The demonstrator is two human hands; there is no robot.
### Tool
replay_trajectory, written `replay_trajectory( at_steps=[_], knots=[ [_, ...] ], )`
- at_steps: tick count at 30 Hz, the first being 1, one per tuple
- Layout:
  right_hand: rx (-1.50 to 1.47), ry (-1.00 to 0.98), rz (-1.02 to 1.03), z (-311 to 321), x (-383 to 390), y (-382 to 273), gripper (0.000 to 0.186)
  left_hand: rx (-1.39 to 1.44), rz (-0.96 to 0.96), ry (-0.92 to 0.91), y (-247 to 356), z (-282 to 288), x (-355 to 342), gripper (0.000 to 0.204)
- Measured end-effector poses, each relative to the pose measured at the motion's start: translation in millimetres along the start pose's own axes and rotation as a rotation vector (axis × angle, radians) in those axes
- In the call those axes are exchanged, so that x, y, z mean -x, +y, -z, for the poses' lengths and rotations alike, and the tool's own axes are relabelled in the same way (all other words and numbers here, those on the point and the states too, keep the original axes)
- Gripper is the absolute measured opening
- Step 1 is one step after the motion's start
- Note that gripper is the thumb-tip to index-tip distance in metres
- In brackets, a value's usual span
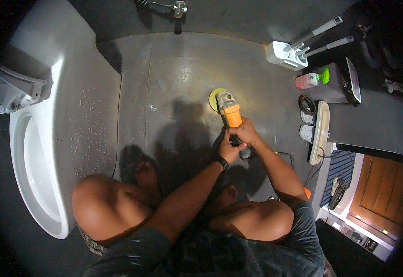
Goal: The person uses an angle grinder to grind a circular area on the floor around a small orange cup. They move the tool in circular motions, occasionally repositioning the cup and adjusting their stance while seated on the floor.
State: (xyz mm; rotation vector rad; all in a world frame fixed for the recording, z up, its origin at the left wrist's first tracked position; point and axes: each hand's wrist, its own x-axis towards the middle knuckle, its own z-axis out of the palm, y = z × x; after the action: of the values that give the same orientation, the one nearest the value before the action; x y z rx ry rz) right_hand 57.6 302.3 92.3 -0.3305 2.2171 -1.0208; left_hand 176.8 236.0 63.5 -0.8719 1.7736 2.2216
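Note:
An orange and grey angle grinder (230,113) with a round yellow pad (213,98) at its head lies low over the grey floor (178,69), the pad at floor level in front of me. My right hand (244,131) is wrapped round the orange body. My left hand (231,147) grips the dark rear part of the grinder, just below and left of my right hand, with a watch on that wrist. The grinder's underside is hidden.
A white basin (40,166) runs along the left. At right are a white brush holder (280,51), spray bottle (306,81), coiled hose (307,105), beige power strip (320,129) and trailing cords. A valve (179,9) is on the far wall; a wooden door (376,189) stands lower right.

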Motion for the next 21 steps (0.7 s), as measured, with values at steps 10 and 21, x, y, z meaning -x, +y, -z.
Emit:
replay_trajectory(
  at_steps=[10,21],
  knots=[
    [0.02,-0.042,-0.011,-1.1,1.4,-13.3,0.048,0.031,0.022,0.019,-1.4,1.4,2.4,0.078],
    [0.071,-0.059,-0.009,-6.9,2.3,-30.0,0.048,-0.013,-0.045,-0.05,-24.7,14.1,-10.7,0.065]
  ],
)
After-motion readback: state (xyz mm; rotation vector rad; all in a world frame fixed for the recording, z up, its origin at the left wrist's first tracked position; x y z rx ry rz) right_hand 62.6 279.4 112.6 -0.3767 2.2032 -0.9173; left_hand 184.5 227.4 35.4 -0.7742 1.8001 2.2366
